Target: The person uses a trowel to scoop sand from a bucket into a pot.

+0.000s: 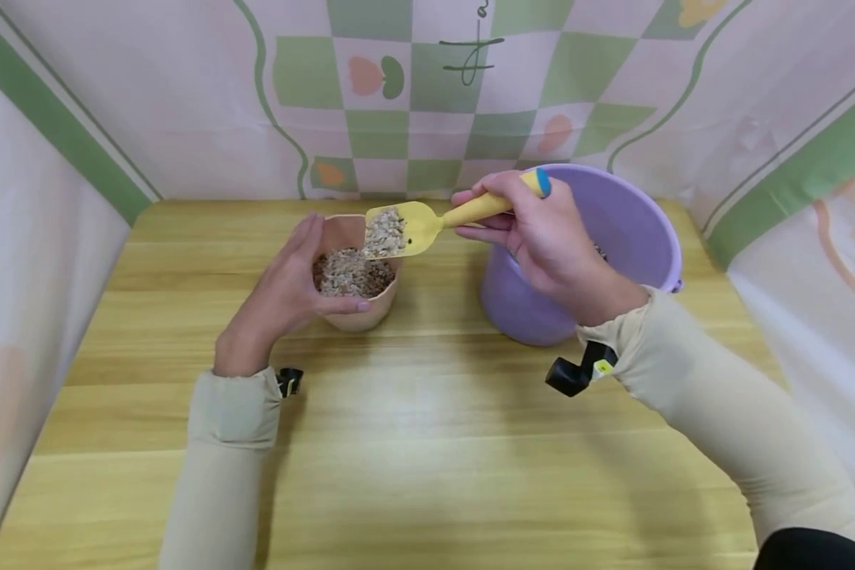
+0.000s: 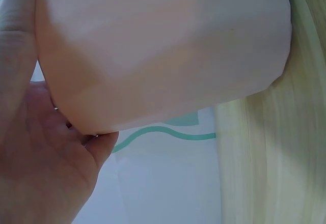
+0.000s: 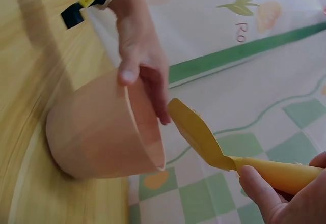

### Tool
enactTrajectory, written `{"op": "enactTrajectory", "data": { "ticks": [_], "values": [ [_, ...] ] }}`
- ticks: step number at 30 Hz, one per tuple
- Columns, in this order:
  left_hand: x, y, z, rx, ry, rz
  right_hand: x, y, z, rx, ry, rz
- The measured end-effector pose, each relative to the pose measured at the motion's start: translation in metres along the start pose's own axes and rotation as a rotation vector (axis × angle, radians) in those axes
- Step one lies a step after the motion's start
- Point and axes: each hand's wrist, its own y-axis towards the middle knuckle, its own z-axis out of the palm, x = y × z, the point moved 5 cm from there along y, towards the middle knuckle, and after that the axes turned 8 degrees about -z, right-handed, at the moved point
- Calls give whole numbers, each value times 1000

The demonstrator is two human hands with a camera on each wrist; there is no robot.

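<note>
Left hand [image 1: 285, 289] cupping pot [image 1: 359, 305], right hand [image 1: 541, 237] gripping scoop [image 1: 413, 226]

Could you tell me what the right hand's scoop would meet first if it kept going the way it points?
Probably the left hand holding the pink pot; the scoop hangs above its rim.

Long beige sleeves [image 1: 224, 443] cover both arms, with small black devices [image 1: 573, 374] strapped at the wrists.

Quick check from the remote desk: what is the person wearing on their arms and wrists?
Both arms wear long beige sleeves, left sleeve and right sleeve, cuffed at the wrist. Both hands are bare. A small black device sits at the left wrist. A larger black device with a yellow and white tag sits at the right wrist.
</note>
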Motion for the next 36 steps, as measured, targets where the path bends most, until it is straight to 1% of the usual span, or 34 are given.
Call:
{"op": "enactTrajectory", "data": {
  "ticks": [4,9,13,17,21,24,28,33,36],
  "values": [
    [0,0,1,-9,-17,7,-6,-1,8,1,-107,-53],
    [-1,-3,-1,-35,-25,31,-14,-6,20,47,-261,-129],
    [0,-5,-2,-63,-15,42,-18,-12,27,127,-399,-201],
    [0,-6,-2,-75,8,42,-17,-20,33,223,-522,-318],
    [0,-6,-2,-81,22,53,-15,-29,36,288,-609,-425],
    [-2,-6,-3,-81,41,45,-12,-34,36,322,-632,-482],
    [-4,-7,-4,-78,63,39,-10,-36,35,339,-621,-519],
    [-4,-7,-3,-56,71,29,-7,-37,30,317,-578,-513],
    [-3,-7,-2,-25,76,4,-2,-38,27,268,-525,-509]
  ]
}}
